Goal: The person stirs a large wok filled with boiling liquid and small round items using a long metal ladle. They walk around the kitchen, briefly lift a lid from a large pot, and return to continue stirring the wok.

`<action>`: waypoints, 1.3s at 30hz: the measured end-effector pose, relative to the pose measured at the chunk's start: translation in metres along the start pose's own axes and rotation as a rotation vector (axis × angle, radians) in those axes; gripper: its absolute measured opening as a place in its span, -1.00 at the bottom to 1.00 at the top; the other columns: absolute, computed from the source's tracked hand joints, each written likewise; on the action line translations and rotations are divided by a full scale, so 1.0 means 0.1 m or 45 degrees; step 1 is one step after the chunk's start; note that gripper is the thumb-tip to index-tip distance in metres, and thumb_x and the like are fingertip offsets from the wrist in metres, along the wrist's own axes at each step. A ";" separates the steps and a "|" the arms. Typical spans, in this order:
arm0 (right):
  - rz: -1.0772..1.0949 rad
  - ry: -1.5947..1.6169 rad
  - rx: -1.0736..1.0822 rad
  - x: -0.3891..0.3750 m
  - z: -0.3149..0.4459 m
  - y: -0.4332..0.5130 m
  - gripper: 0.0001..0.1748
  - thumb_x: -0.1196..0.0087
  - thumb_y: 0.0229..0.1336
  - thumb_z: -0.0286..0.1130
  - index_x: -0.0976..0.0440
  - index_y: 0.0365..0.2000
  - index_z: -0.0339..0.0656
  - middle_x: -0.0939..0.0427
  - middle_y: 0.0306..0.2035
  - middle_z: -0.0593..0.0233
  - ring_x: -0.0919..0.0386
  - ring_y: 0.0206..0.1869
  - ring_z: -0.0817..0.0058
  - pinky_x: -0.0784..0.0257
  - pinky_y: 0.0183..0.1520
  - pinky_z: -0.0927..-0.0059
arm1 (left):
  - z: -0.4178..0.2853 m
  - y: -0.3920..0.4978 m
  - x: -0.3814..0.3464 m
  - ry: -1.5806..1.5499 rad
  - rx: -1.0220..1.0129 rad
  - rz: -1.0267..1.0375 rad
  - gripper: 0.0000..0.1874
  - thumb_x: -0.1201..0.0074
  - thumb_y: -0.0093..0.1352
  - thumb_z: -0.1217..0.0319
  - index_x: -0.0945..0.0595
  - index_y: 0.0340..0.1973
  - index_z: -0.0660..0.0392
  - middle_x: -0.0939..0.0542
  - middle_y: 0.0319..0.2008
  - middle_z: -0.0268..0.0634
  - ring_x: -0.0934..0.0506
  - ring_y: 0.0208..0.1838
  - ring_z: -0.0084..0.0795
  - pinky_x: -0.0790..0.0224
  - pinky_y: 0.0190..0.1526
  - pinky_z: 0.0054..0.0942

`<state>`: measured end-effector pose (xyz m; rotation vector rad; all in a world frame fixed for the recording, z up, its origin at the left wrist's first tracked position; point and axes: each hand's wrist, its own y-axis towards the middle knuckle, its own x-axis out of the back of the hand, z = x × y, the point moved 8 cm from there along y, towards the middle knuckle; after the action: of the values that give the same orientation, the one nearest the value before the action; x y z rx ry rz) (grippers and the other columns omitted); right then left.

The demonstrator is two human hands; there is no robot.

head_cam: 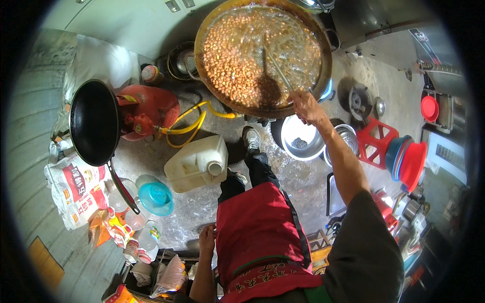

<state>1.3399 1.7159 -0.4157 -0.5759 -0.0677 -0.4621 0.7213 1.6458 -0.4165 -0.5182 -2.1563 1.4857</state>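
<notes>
A large wok (pixel 328 75) holds peanuts (pixel 227 72) in bubbling oil (pixel 291 34). The peanuts lie thickest on its left side. My right hand (pixel 305 108) grips the end of a long handle (pixel 278 71) at the wok's near rim. That handle slants down into the oil, and the tool's head is hidden under the liquid. My left hand (pixel 207 239) hangs low beside the red apron (pixel 257 223), its fingers partly curled; whether anything is in them is unclear.
Left of my legs are a plastic jerrycan (pixel 197 163), a red gas cylinder (pixel 159 106) with a yellow hose (pixel 185 130), and a black frying pan (pixel 94 125). Metal basins (pixel 299 151), a red stool (pixel 373 140) and a floor burner (pixel 358 100) are on the right.
</notes>
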 end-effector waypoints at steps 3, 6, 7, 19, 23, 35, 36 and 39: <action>0.071 0.226 -0.067 -0.12 -0.11 -0.08 -0.40 0.14 0.38 0.04 -0.44 -0.35 -0.42 -0.20 -0.85 0.47 -0.17 -0.87 0.66 -0.04 -0.84 0.54 | -0.04 -0.01 -0.03 0.007 -0.009 0.012 -0.59 0.12 0.52 0.20 -0.51 0.07 0.28 -0.58 -0.02 -0.14 -0.58 -0.08 -0.35 -0.45 -0.04 -0.42; 0.107 0.311 -0.113 -0.21 -0.15 -0.14 -0.38 0.14 0.37 0.06 -0.44 -0.34 -0.43 -0.16 -0.84 0.48 -0.12 -0.85 0.67 -0.01 -0.81 0.55 | -0.07 -0.01 -0.02 0.016 -0.018 0.012 -0.59 0.13 0.52 0.19 -0.51 0.07 0.28 -0.58 -0.02 -0.14 -0.58 -0.08 -0.35 -0.45 -0.03 -0.41; 0.122 0.334 -0.125 -0.23 -0.15 -0.17 -0.38 0.14 0.37 0.06 -0.44 -0.34 -0.43 -0.14 -0.83 0.48 -0.10 -0.84 0.67 -0.01 -0.80 0.54 | -0.09 -0.01 -0.01 0.021 -0.038 0.008 -0.59 0.14 0.52 0.19 -0.51 0.08 0.28 -0.58 -0.02 -0.14 -0.58 -0.07 -0.35 -0.44 -0.02 -0.40; 0.075 0.335 -0.182 -0.30 -0.06 -0.51 -0.43 0.10 0.36 0.03 -0.43 -0.34 -0.41 -0.14 -0.83 0.47 -0.07 -0.84 0.68 0.02 -0.77 0.55 | -0.10 0.00 0.05 0.033 -0.028 -0.039 -0.60 0.15 0.52 0.22 -0.53 0.05 0.31 -0.59 -0.03 -0.10 -0.60 -0.10 -0.37 -0.48 -0.04 -0.41; 0.055 0.237 -0.213 -0.30 -0.06 -0.57 -0.42 0.13 0.37 0.04 -0.43 -0.34 -0.40 -0.15 -0.85 0.47 -0.11 -0.85 0.67 0.00 -0.78 0.55 | -0.12 -0.02 0.04 0.045 -0.023 -0.038 -0.59 0.15 0.52 0.21 -0.53 0.05 0.30 -0.59 -0.03 -0.11 -0.60 -0.09 -0.36 -0.48 -0.03 -0.40; -0.125 -0.482 0.136 0.02 -0.15 -1.14 -0.62 -0.01 0.33 -0.21 -0.44 -0.42 -0.38 -0.31 -0.73 0.16 -0.28 -0.66 0.42 -0.21 -0.54 0.30 | -0.11 -0.01 0.06 0.031 0.008 -0.049 -0.60 0.17 0.53 0.22 -0.52 0.07 0.28 -0.59 -0.03 -0.12 -0.60 -0.07 -0.35 -0.46 -0.05 -0.40; -0.172 -0.572 0.174 0.10 -0.11 -1.25 -0.66 -0.03 0.32 -0.25 -0.43 -0.42 -0.38 -0.37 -0.71 0.08 -0.36 -0.66 0.30 -0.25 -0.54 0.25 | -0.12 -0.01 0.07 0.039 0.017 -0.053 -0.60 0.17 0.53 0.22 -0.51 0.08 0.28 -0.58 -0.03 -0.12 -0.60 -0.07 -0.35 -0.46 -0.05 -0.40; -0.255 -0.780 0.123 0.27 -0.02 -1.58 -0.75 -0.05 0.28 -0.33 -0.43 -0.38 -0.35 -0.49 -0.66 -0.08 -0.53 -0.60 0.00 -0.34 -0.55 0.12 | -0.13 0.01 0.07 0.022 0.018 -0.040 -0.58 0.17 0.53 0.22 -0.48 0.11 0.28 -0.57 -0.01 -0.11 -0.60 -0.07 -0.34 -0.46 -0.04 -0.40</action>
<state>1.2943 1.5872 -0.3317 -0.6018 -0.7342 -0.4599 0.7235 1.6600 -0.4124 -0.4883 -2.1296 1.4734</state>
